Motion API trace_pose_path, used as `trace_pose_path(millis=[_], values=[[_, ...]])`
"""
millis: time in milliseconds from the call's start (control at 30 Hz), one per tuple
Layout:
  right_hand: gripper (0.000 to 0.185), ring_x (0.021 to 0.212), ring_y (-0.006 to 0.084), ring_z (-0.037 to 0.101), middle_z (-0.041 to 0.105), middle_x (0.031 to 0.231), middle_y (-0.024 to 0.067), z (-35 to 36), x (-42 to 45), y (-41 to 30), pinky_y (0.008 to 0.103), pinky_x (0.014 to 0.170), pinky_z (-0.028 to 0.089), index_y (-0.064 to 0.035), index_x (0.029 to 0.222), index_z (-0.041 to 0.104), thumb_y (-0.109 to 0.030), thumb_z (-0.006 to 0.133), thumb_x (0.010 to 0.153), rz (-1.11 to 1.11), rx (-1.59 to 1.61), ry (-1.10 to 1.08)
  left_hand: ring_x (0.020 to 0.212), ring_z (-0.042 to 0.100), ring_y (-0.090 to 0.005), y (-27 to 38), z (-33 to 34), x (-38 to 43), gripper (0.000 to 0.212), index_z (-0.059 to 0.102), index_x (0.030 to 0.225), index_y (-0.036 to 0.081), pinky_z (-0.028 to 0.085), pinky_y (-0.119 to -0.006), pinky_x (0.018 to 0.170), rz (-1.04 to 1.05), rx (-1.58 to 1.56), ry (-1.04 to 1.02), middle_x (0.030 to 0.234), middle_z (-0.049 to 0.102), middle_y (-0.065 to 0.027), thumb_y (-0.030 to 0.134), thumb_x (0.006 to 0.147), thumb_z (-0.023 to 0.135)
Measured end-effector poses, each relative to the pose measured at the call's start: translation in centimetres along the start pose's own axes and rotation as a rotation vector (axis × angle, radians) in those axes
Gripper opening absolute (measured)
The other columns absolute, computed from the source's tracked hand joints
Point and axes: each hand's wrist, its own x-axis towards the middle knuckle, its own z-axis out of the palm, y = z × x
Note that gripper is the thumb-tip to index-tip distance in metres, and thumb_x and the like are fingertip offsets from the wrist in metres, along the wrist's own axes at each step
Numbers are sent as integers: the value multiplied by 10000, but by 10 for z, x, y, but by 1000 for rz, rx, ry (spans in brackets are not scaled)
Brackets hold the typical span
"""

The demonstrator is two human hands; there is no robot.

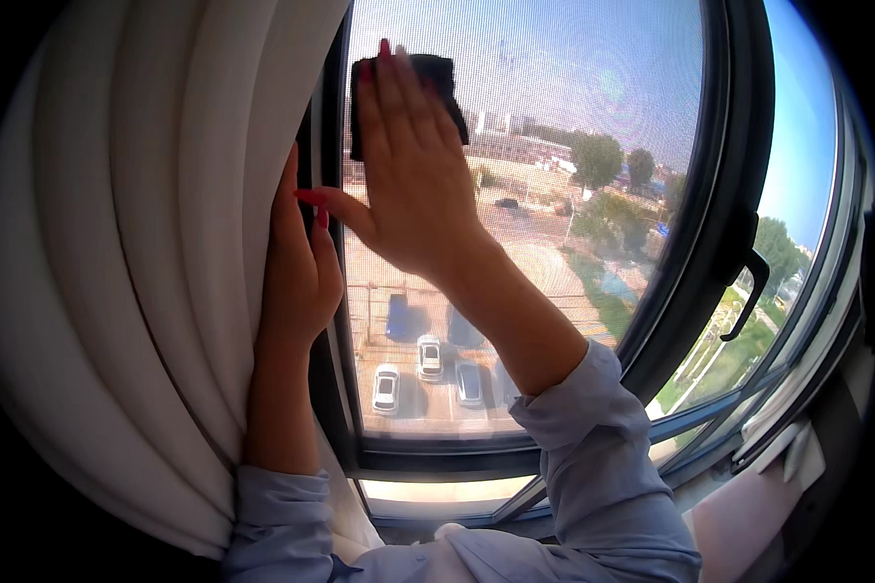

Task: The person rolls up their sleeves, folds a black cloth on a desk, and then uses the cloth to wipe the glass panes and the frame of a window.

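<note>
A black cloth lies flat against the mesh window screen, near its upper left corner. My right hand presses it there with the palm and straight fingers, while the thumb reaches out toward the left frame. My left hand is upright between the curtain and the dark left side of the window frame. It touches the curtain's edge; whether its fingers grip anything is unclear, as they are partly lost in shadow.
On the right side of the frame is a black window handle. Beyond it stands another window pane. A pale pink item lies at the lower right. Through the screen, parked cars appear far below.
</note>
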Motion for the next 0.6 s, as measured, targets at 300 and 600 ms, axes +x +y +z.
trace_pose_path(millis=[300,600], values=[[927,1387,352,209,223,1467,267,-21,-28,8,447,1096,240,87,1386,274,-613,504,824,-45,28,-187,1387,240,-296,-8,7,-5,650,84,1466,86,385,-376,1030,113,-72,88,1504,229,-165,-18,894,377],[866,1377,414,195,188,1465,299,-115,-88,162,494,1090,234,64,1417,211,-599,409,896,176,-408,35,1372,265,-318,-5,8,-4,589,163,1449,30,280,-393,1109,148,256,113,1486,248,-183,-15,894,354]])
